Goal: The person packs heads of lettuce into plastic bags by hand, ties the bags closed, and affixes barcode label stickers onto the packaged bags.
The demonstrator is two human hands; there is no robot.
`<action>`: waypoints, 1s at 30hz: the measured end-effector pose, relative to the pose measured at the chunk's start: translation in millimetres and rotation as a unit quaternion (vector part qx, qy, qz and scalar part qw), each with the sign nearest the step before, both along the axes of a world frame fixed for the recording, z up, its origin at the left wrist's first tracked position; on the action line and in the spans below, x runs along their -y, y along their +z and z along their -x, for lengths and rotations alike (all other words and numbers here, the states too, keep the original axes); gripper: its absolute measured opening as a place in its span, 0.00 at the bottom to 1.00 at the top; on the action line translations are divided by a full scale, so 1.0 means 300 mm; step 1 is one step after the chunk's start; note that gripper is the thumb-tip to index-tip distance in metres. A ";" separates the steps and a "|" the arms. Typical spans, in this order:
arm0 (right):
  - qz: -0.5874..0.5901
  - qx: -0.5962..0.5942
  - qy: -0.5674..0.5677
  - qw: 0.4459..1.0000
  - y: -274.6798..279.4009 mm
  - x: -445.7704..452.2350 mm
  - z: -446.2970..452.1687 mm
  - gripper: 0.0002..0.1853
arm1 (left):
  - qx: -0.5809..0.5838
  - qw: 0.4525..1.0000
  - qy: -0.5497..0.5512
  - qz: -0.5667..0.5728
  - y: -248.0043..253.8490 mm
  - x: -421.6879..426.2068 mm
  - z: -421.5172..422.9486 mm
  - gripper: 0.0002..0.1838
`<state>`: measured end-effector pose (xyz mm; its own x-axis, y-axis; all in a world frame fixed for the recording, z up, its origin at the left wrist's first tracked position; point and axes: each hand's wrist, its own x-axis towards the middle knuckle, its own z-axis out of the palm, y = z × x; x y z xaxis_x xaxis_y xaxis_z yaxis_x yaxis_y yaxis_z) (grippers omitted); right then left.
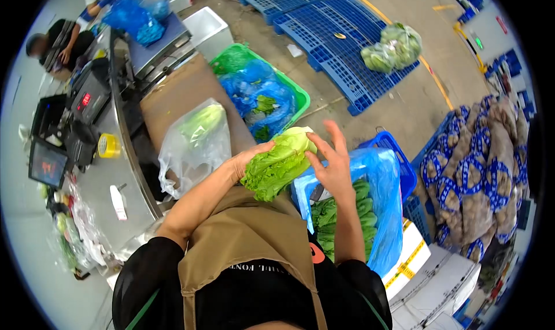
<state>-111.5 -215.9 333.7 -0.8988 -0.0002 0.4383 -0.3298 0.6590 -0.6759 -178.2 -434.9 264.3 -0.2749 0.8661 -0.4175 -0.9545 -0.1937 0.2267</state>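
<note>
A head of green lettuce (277, 163) is held up in front of the brown apron. My left hand (250, 158) grips it from the left side, partly hidden behind the leaves. My right hand (330, 159) is at the pale stem end, its fingers spread apart and the fingertips near or touching the base. On the brown board to the left lies a clear plastic bag (199, 142) with a pale green vegetable in it. Below my right hand stands a box lined with blue plastic (386, 182), holding dark leafy greens (361, 214).
A green crate (302, 102) with blue bags stands ahead. Blue pallets (341, 47) carry bagged vegetables (396, 48). Sacks (474, 168) are stacked right. A metal counter (136, 185) with a scale (89, 96) and yellow tape (108, 145) is left. Another person (60, 44) is at upper left.
</note>
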 end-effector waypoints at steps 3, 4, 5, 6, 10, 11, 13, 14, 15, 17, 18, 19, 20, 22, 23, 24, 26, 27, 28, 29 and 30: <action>-0.048 0.012 0.166 0.985 -0.008 0.017 0.107 0.16 | -0.032 0.999 0.018 0.000 0.061 0.068 -0.004 0.29; -0.065 0.016 0.221 0.973 -0.006 0.033 0.135 0.14 | -0.024 1.000 0.018 -0.009 0.072 0.091 -0.005 0.29; -0.083 -0.016 0.233 0.969 0.018 0.059 0.157 0.12 | -0.016 1.000 0.018 -0.019 0.079 0.114 -0.004 0.29; -0.093 0.000 0.267 0.959 0.030 0.075 0.174 0.11 | -0.022 1.000 0.020 0.001 0.080 0.135 -0.003 0.29; -0.087 0.024 0.361 0.928 0.060 0.146 0.231 0.08 | -0.051 0.995 0.049 0.066 0.101 0.204 -0.027 0.29; -0.058 0.046 0.373 0.925 0.050 0.158 0.245 0.08 | -0.062 0.993 0.060 0.078 0.109 0.221 -0.035 0.29; 0.036 0.083 0.386 0.918 0.025 0.175 0.280 0.07 | -0.028 0.995 0.075 0.067 0.088 0.258 -0.042 0.28; 0.102 0.098 0.386 0.912 0.009 0.179 0.299 0.07 | -0.011 0.995 0.080 0.061 0.077 0.273 -0.046 0.28; 0.167 0.115 0.382 0.901 -0.007 0.180 0.317 0.07 | 0.000 0.993 0.100 0.060 0.067 0.287 -0.054 0.28; 0.433 0.197 0.350 0.807 -0.040 0.188 0.360 0.08 | 0.021 0.989 0.136 0.058 0.049 0.311 -0.069 0.27; 0.552 0.235 0.320 0.733 -0.053 0.190 0.387 0.10 | 0.036 0.986 0.155 0.045 0.025 0.323 -0.078 0.27; 0.593 0.223 0.268 0.725 -0.057 0.195 0.428 0.12 | 0.050 0.983 0.173 0.031 -0.011 0.333 -0.085 0.26; 0.632 0.210 0.215 0.714 -0.062 0.200 0.480 0.15 | 0.065 0.979 0.191 0.017 -0.043 0.340 -0.091 0.26; 0.584 0.246 0.177 0.753 -0.129 0.191 0.582 0.23 | 0.182 0.952 0.231 -0.091 -0.100 0.348 -0.096 0.25; 0.541 0.279 0.147 0.780 -0.174 0.189 0.627 0.26 | 0.238 0.928 0.247 -0.143 -0.112 0.353 -0.098 0.25; 0.497 0.309 0.116 0.803 -0.203 0.194 0.647 0.29 | 0.213 0.927 0.265 -0.156 -0.112 0.358 -0.103 0.25; 0.387 0.361 0.054 0.847 -0.209 0.223 0.621 0.33 | 0.161 0.922 0.300 -0.184 -0.104 0.364 -0.104 0.25; 0.369 0.358 0.067 0.855 -0.213 0.249 0.577 0.32 | 0.111 0.929 0.295 -0.194 -0.097 0.368 -0.101 0.26; 0.350 0.357 0.080 0.862 -0.214 0.275 0.525 0.32 | 0.063 0.933 0.291 -0.204 -0.079 0.366 -0.106 0.26; 0.337 0.341 0.102 0.872 -0.201 0.303 0.469 0.28 | 0.016 0.934 0.286 -0.214 -0.059 0.366 -0.114 0.26; 0.325 0.323 0.122 0.880 -0.168 0.335 0.410 0.25 | -0.032 0.934 0.280 -0.222 -0.039 0.368 -0.117 0.27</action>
